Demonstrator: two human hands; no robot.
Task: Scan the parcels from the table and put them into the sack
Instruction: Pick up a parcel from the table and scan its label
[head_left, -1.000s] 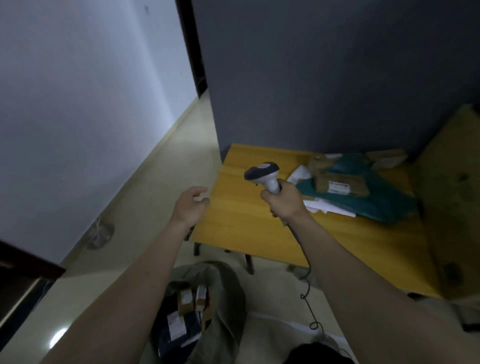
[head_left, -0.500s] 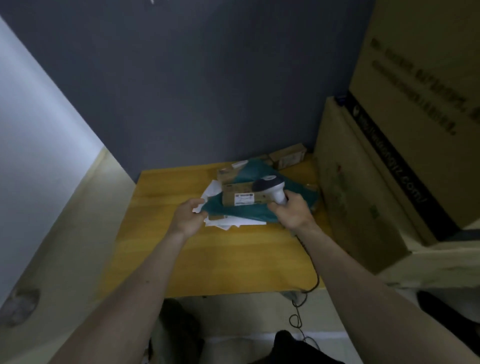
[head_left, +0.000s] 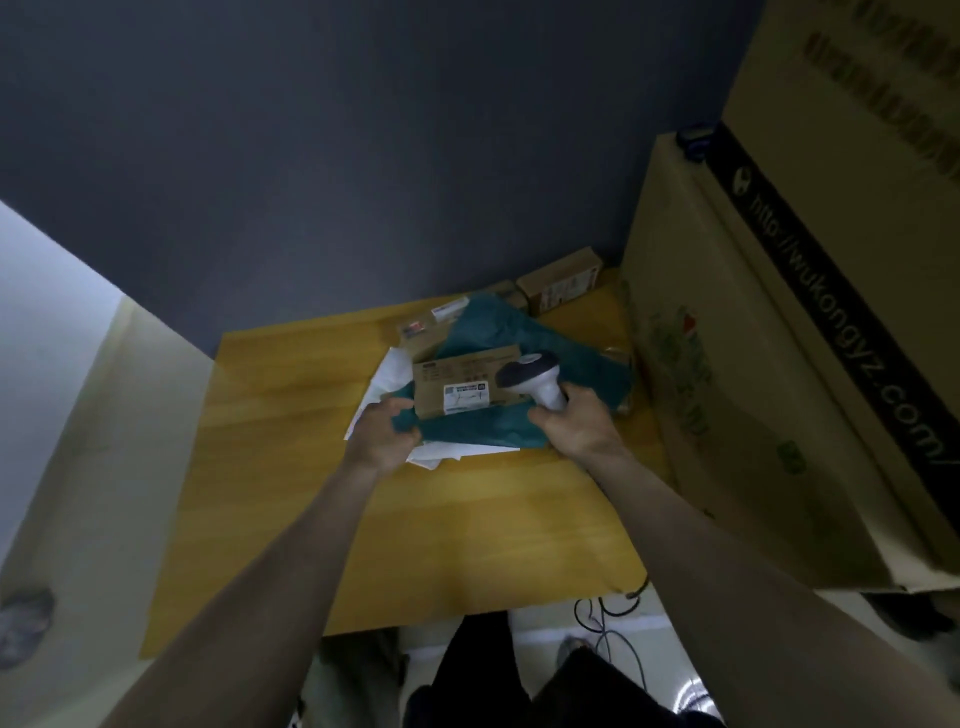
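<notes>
Left hand: left hand (head_left: 387, 434) has its fingers curled onto the near corner of the teal mailer (head_left: 483, 431), at about 8 o'clock from the pile; probably to steady or lift it.
Right hand: right hand (head_left: 574, 423) is wrapped round the scanner (head_left: 532, 376) handle, head aimed at the label, so a scan looks like the step in hand.
Brown box: brown box (head_left: 470, 382) lies flat on the mailer, label up and readable.
Other parcels: white mailer (head_left: 387, 382) underneath; small carton (head_left: 561, 280) at 1 o'clock against the wall.
Edges: big cardboard boxes (head_left: 737, 364) crowd 3 o'clock.
Open room: table (head_left: 291, 415) is bare toward 6 and 9 o'clock.
Sack: not in view.
</notes>
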